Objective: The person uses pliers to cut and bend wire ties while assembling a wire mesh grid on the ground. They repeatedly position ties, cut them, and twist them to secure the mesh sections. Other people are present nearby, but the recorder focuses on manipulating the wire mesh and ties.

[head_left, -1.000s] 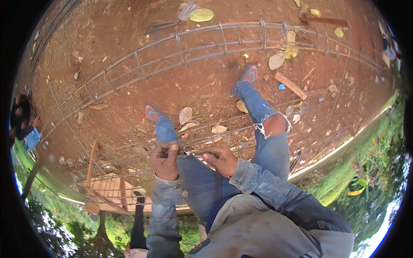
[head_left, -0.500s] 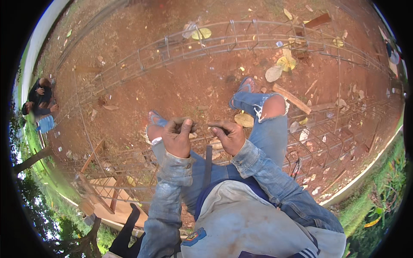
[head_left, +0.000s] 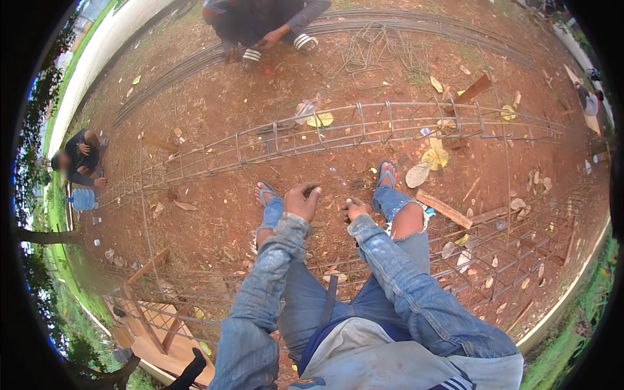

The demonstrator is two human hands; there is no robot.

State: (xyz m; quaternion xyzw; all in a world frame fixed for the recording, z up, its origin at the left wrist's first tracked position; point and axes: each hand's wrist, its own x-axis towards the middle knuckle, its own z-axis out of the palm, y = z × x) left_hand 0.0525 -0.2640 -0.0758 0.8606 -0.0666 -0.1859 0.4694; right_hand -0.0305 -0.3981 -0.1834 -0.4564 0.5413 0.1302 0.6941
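The left hand and right hand are held close together above the red dirt ground. Fingers of both are curled loosely; whether anything is gripped cannot be told. The long grey steel rebar cage lies well beyond the fingers. Blue sandals are seen just beside them.

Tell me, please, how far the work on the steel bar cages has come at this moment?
Done: one long rebar cage lies assembled across the red soil. In hand: the left hand and right hand are raised between the knees; what they grip is too small to tell. Left: the second cage by the right leg, and loose stirrups farther off.
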